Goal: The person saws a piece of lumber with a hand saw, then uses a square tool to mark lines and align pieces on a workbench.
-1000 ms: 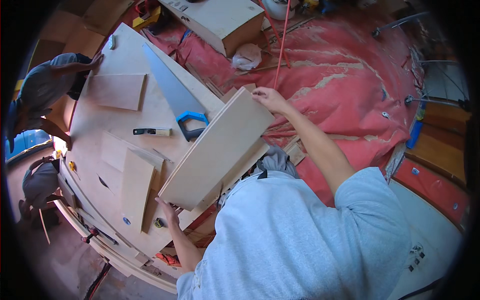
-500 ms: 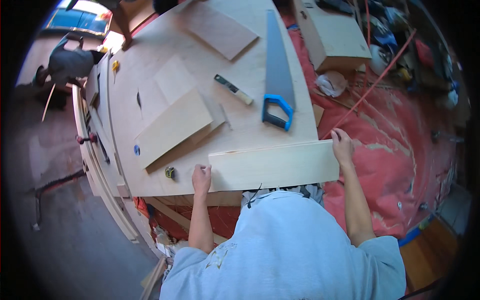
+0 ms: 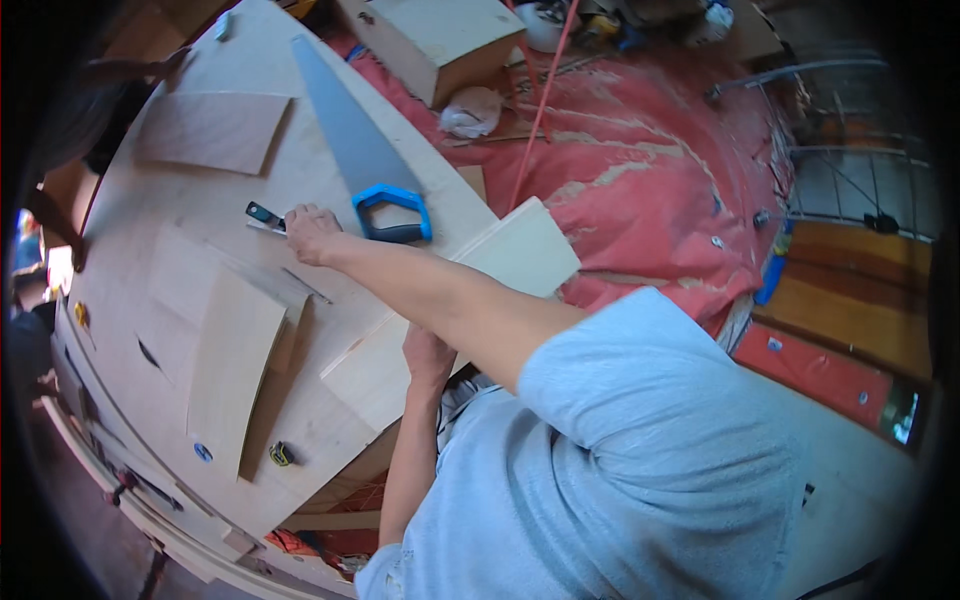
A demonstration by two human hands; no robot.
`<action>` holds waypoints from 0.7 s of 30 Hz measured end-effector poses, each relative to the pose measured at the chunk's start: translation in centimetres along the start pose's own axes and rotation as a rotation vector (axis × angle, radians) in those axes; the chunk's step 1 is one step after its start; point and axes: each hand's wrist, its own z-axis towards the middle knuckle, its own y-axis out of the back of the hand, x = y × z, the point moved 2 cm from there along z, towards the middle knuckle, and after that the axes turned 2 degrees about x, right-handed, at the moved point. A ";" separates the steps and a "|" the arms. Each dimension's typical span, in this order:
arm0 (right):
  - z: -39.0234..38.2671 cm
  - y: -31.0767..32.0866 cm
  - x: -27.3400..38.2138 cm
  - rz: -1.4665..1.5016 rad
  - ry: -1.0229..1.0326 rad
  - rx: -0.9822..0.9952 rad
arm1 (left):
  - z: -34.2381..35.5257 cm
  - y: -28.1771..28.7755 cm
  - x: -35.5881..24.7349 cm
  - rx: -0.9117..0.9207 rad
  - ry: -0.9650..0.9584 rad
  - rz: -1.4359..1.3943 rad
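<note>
My right hand [image 3: 312,236] reaches across the worktable [image 3: 180,220] and closes round a slim tool [image 3: 261,214], whose dark end sticks out past the fingers; the rest is covered. Just right of it lies a handsaw [image 3: 362,150] with a blue and black handle. A pale wooden board [image 3: 535,250] lies along the table's near edge, partly behind my right forearm. My left hand [image 3: 428,355] is closed at the board's near edge, its fingers partly hidden by that forearm.
Other board pieces [image 3: 235,350] [image 3: 215,130] lie on the table. A tape measure [image 3: 280,454] is near the front edge. A wooden box [image 3: 440,45] and crumpled red sheeting [image 3: 640,200] are to the right. Another person's arm [image 3: 135,70] reaches in at the far left.
The view has swung right. My right hand has left the board's right end and reached forward to the slim tool. My left hand has moved from the board's left end toward its middle.
</note>
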 end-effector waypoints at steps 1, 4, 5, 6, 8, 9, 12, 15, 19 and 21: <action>-1.8 1.7 0.4 0.159 0.037 0.057 | 0.2 -0.5 0.6 0.139 0.021 0.043; -10.2 6.6 -5.6 0.337 0.128 -0.151 | 2.1 -3.2 0.3 0.103 -0.177 0.114; -14.0 8.3 -9.2 0.337 0.174 -0.321 | 2.9 -4.5 -0.7 0.062 -0.197 0.119; -17.8 9.7 -13.4 0.559 -0.003 -0.332 | 3.9 -6.0 -1.4 0.070 -0.207 0.122; -24.3 13.1 -21.9 0.837 -0.262 -0.352 | 6.2 -8.6 -2.4 -0.060 -0.333 0.198; -27.2 15.3 -25.7 0.637 -0.414 -0.380 | 7.1 -10.3 -3.4 -0.056 -0.334 0.213; -31.9 17.8 -35.2 0.728 -0.535 -0.405 | 8.8 -15.7 -5.9 -0.085 -0.218 0.369; -30.5 16.1 -40.2 0.746 -0.450 -0.368 | 9.8 -19.0 -6.9 -0.143 -0.086 0.565; -25.6 13.6 -40.1 0.897 -0.293 -0.302 | 9.1 -19.0 -6.6 -0.121 -0.067 0.693; -23.9 13.7 -40.2 0.729 -0.334 -0.217 | 9.6 -19.0 -6.8 -0.124 -0.057 0.748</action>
